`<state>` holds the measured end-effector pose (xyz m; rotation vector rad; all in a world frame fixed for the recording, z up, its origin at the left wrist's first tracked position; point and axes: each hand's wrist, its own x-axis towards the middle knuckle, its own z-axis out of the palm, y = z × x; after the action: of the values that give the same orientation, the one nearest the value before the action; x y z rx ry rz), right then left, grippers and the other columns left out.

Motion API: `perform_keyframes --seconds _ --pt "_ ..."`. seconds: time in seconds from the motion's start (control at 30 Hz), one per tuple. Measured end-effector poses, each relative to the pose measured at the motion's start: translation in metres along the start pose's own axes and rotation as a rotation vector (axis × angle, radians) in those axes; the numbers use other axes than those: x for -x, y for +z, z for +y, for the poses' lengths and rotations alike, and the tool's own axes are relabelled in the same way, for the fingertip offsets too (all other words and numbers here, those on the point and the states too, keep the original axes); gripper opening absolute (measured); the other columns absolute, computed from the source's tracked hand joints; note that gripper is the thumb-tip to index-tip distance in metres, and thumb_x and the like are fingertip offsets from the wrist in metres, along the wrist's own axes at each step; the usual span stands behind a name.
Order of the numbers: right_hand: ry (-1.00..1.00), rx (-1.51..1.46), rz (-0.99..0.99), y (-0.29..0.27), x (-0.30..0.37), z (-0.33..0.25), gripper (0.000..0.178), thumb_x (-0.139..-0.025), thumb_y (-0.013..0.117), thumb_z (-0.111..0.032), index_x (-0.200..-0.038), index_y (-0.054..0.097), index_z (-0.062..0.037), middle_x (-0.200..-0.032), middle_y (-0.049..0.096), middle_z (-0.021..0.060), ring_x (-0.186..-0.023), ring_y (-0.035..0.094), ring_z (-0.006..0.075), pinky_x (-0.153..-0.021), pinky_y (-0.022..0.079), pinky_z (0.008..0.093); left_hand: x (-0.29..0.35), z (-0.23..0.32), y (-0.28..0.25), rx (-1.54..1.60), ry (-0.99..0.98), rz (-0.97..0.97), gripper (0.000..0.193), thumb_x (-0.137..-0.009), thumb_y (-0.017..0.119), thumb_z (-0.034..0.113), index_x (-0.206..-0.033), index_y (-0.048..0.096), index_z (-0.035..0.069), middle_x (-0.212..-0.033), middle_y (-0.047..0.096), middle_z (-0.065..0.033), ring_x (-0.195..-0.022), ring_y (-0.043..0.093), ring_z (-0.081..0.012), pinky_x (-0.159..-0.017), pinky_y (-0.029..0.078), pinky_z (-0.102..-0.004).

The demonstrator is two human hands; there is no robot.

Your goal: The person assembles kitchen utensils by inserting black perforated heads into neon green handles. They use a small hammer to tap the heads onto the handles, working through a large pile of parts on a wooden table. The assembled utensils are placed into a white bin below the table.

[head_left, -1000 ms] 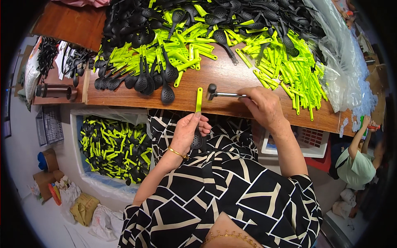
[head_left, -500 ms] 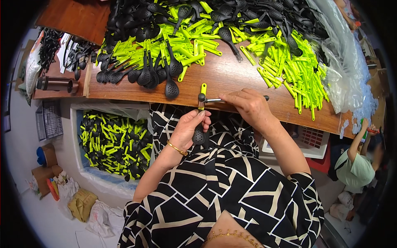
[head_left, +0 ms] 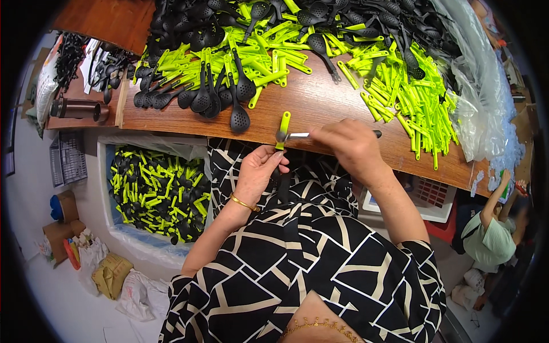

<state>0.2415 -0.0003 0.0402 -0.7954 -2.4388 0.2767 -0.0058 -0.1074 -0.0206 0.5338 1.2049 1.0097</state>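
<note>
My left hand [head_left: 255, 174] pinches a spoon with a lime-green handle [head_left: 285, 121] at the table's front edge. The handle's end points away from me and rests at the edge; the spoon's black part is mostly hidden by my fingers and lost against the dark clothing. My right hand [head_left: 350, 147] is closed round a small hammer [head_left: 298, 135] with a metal shaft. Its black grip sticks out to the right of my fist. The hammer's head is at the green handle, just beyond my left fingertips, slightly blurred; whether it touches, I cannot tell.
Black perforated spoons [head_left: 239, 120] and loose green handles [head_left: 426, 123] lie heaped on the wooden table [head_left: 171, 123]. A lined bin [head_left: 103, 188] of green-handled pieces stands below left. At the far left lies a metal flask [head_left: 80, 109]. Plastic sheeting [head_left: 472, 103] covers the right side; a co-worker [head_left: 489, 237] is beyond.
The hammer's head has shifted slightly at the green handle. The spoon's perforated black bowl, visible below my left hand before, no longer shows clearly. My right hand has moved a little to the right.
</note>
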Motion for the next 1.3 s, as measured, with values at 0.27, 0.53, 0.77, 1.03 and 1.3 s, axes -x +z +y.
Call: perform_keyframes --seconds 0.27,0.53,0.77,1.03,1.3 --pt "0.344 -0.231 -0.162 -0.022 0.005 0.019 0.036 -0.096 0.071 -0.004 -0.131 0.076 -0.0129 -0.097 0.073 0.0127 -0.086 0.07 0.0318 -0.079 0.057 0.0408 0.003 0.011 0.007 -0.011 0.008 -0.004 0.024 -0.108 0.067 0.019 -0.12 0.071 -0.002 -0.088 0.069 -0.0018 -0.08 0.063 -0.0083 -0.079 0.052 -0.0221" --pt "0.496 -0.044 -0.141 -0.036 0.04 0.029 0.033 -0.094 0.075 -0.009 -0.127 0.078 -0.0136 -0.1 0.072 0.0116 -0.092 0.07 0.0325 -0.082 0.056 0.0418 0.005 0.012 0.0 -0.135 0.05 0.014 0.029 -0.112 0.06 0.023 -0.115 0.071 -0.004 -0.086 0.067 -0.0013 -0.078 0.06 -0.0084 -0.076 0.05 -0.0236" --pt "0.539 0.176 0.077 -0.062 0.064 0.068 0.013 -0.088 0.079 -0.01 -0.101 0.078 -0.0068 -0.096 0.072 0.0112 -0.095 0.068 0.033 -0.084 0.054 0.0444 0.059 -0.015 -0.102 -0.455 0.386 0.422 0.018 -0.111 0.055 0.009 -0.118 0.067 -0.003 -0.09 0.065 -0.0021 -0.081 0.064 -0.0081 -0.076 0.058 -0.0256" --pt "0.524 0.311 0.045 -0.057 0.051 0.103 0.015 -0.089 0.078 -0.014 -0.103 0.075 -0.0077 -0.096 0.072 0.0107 -0.097 0.068 0.033 -0.086 0.055 0.0426 0.077 -0.035 -0.282 -1.03 0.314 1.167 0.058 -0.107 0.066 0.028 -0.153 0.051 -0.004 -0.162 0.046 -0.0227 -0.147 0.045 -0.0374 -0.124 0.034 -0.0451" --pt "0.659 0.065 0.099 -0.053 0.04 0.125 0.017 -0.099 0.067 -0.014 -0.112 0.075 -0.0058 -0.096 0.076 0.0194 -0.091 0.074 0.0386 -0.083 0.058 0.0476 -0.005 0.077 -0.022 -1.047 0.965 0.463 0.027 -0.105 0.062 0.007 -0.13 0.072 0.004 -0.148 0.062 -0.0124 -0.15 0.047 -0.0297 -0.128 0.026 -0.0483"
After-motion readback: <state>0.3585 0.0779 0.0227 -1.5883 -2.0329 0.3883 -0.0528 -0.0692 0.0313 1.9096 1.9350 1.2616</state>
